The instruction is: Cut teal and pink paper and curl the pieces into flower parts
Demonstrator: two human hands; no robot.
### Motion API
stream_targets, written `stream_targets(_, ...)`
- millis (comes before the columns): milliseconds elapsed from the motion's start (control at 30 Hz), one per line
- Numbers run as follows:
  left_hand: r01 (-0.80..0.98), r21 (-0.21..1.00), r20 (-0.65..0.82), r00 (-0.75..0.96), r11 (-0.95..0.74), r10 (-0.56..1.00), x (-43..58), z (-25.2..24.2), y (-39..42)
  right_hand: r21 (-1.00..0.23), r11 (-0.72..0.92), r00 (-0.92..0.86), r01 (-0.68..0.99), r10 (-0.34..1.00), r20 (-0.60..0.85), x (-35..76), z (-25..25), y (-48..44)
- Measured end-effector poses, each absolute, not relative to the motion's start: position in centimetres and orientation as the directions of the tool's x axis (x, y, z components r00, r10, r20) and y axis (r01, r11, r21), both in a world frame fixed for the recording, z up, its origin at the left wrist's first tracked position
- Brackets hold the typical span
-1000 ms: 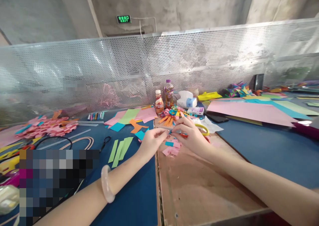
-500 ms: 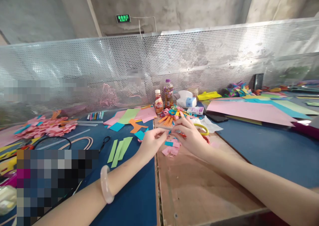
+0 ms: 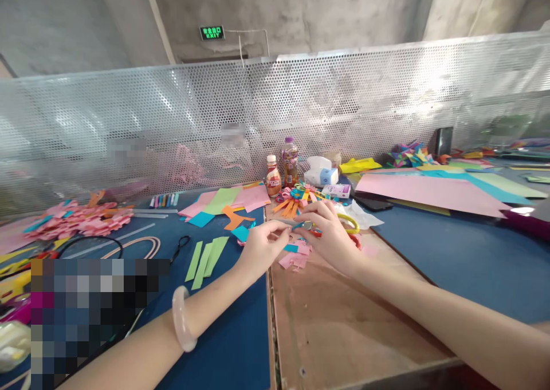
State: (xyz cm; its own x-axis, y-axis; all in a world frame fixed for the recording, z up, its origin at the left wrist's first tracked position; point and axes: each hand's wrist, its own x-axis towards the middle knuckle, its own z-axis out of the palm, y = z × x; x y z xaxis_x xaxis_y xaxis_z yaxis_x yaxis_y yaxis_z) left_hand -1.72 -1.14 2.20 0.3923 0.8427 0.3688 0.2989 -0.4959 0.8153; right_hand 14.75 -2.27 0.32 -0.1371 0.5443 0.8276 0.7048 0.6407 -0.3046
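My left hand (image 3: 263, 247) and my right hand (image 3: 330, 235) meet over the wooden board (image 3: 318, 321). Between their fingertips is a small blue paper piece (image 3: 302, 225), gripped by both hands. Below them on the board lie pink paper scraps (image 3: 296, 259) with a blue piece among them. Scissors with yellow and red handles (image 3: 353, 223) lie partly hidden behind my right hand. Just beyond my fingers is a pile of orange and multicoloured paper strips (image 3: 289, 207).
Green strips (image 3: 206, 258) lie left of my left hand. Two bottles (image 3: 273, 178) and a tissue pack (image 3: 329, 176) stand behind. Pink paper sheets (image 3: 425, 189) spread at the right. A pink paper heap (image 3: 86, 215) is far left, before a perforated metal screen (image 3: 344, 109).
The small blue piece between my fingertips shows more than before. My right hand has turned slightly, and both arms stay almost in place.
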Motion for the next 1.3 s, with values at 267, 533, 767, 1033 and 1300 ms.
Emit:
stream_targets(267,0.283,0.851,0.327,0.372,-0.441,0.869,-1.7,2.3,-1.2,-0.364,0.64,-0.127,0.677,0.589,0.798,14.7,0.6,-2.3)
stream_targets(533,0.141,0.938,0.253,0.351,-0.317,0.902,-1.8,1.5,-0.5,-0.535,0.62,-0.073,0.574,0.689,0.721,14.7,0.5,-2.4)
stream_targets(767,0.07,0.975,0.179,0.313,-0.21,0.933,-1.8,1.2,-0.2,-0.854,0.358,0.113,0.377,0.898,0.426,14.5,0.6,-2.3)
stream_targets(1033,0.118,0.966,0.183,0.325,-0.232,0.928,-1.7,1.4,-0.6,-0.921,0.279,-0.066,0.272,0.96,0.271,14.5,0.2,-1.9)
stream_targets(1300,0.141,0.963,0.175,0.321,-0.23,0.931,-1.7,1.4,-0.4,-0.935,0.258,-0.075,0.243,0.966,0.247,14.5,0.3,-2.2)
